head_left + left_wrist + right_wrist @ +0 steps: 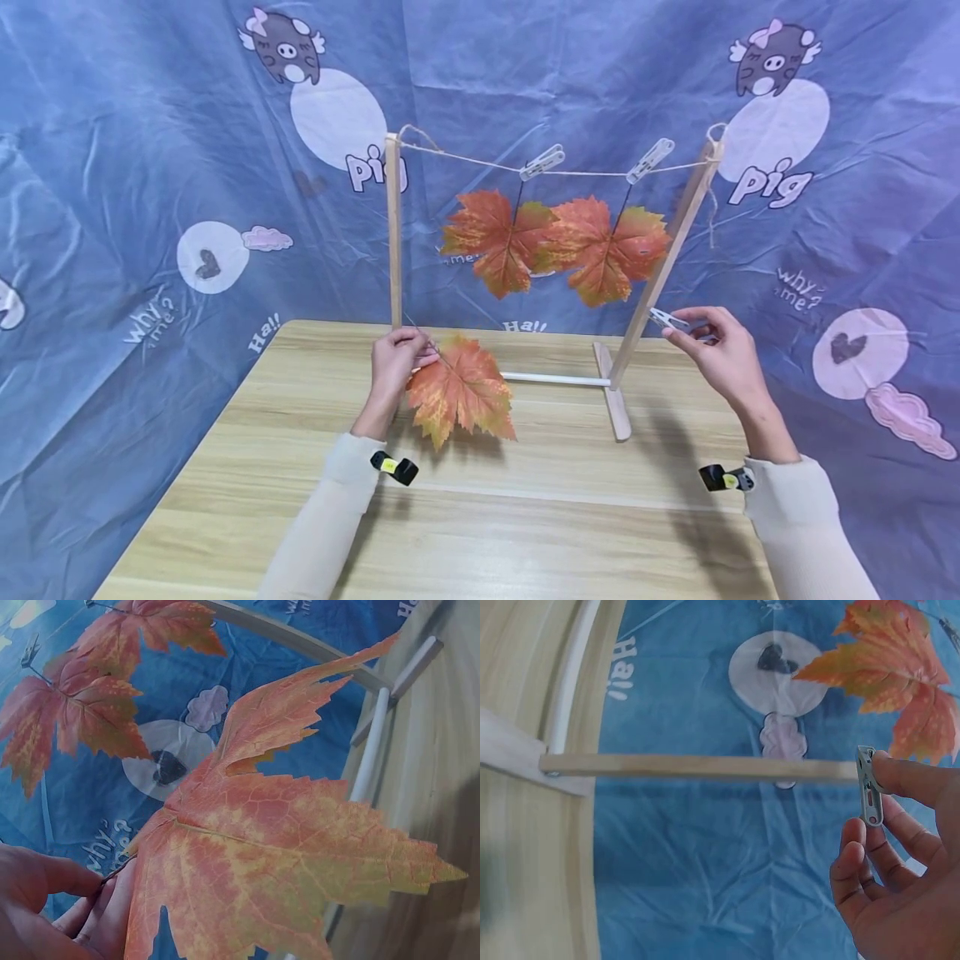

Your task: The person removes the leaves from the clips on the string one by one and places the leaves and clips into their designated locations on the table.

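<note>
A: What does the left hand (399, 360) hold?

B: It holds an orange and yellow leaf (461, 387) by the stem. The thumb and the fingers are together, clamped on this stem; the left wrist view shows it well.

A: And where is this leaf exactly?

B: It is above the table (525, 517), near the left post (394, 233) of a wooden rack (617, 412), and lower than the string (585, 173). Its broad part spreads to the right of the hand.

A: What about the right hand (720, 354)?

B: There the thumb and fingertips pinch a pale clothespin (870, 791). The other fingers are bent. The clothespin is beside the right post (689, 212) in the head view; whether it touches the post, I cannot tell.

A: Does something hang from the string?

B: Yes, two similar leaves. The left hanging leaf (498, 242) is under one grey clip (542, 162), and the right hanging leaf (607, 250) is under another clip (650, 161). Both have the stem upward, and their edges overlap in the head view.

A: What else do you notice?

B: A white bar (555, 380) runs low at the rack. Behind everything is a blue cloth (112, 167) with printed pigs and words.
</note>
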`<state>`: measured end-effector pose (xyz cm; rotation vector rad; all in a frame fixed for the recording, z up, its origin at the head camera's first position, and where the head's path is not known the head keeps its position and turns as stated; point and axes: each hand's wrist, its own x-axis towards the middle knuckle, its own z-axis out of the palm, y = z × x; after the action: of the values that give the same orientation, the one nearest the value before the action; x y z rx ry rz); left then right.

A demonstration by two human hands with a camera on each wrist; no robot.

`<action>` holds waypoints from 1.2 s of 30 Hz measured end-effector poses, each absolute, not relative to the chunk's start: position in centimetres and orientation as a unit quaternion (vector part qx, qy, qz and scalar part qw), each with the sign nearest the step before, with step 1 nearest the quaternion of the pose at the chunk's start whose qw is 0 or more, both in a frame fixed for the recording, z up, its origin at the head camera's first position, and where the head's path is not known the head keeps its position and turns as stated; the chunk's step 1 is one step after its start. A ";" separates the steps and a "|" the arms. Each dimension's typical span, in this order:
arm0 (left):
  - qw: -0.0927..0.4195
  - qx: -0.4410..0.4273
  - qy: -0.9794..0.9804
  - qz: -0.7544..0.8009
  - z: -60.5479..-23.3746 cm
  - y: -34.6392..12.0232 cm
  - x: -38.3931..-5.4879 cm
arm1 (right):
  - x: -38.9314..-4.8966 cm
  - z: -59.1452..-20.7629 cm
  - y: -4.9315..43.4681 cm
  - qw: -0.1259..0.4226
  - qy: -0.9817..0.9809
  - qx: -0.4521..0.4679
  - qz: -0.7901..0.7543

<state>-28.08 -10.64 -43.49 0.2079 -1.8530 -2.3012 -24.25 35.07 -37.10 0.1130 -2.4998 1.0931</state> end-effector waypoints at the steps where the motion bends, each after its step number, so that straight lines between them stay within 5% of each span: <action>1: 0.088 0.073 -0.620 -0.776 -43.7 -10.6 -28.1 | -24.2 -37.3 35.2 0.203 -0.897 0.039 0.392; 36: 0.055 0.153 -0.614 -0.772 -51.8 -9.6 -26.9 | -26.5 -47.8 38.8 0.088 -0.910 -0.053 0.401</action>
<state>-26.88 -9.58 -51.80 0.4631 -1.8649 -2.3448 -26.52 38.75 -47.75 -0.1570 -2.7087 1.1940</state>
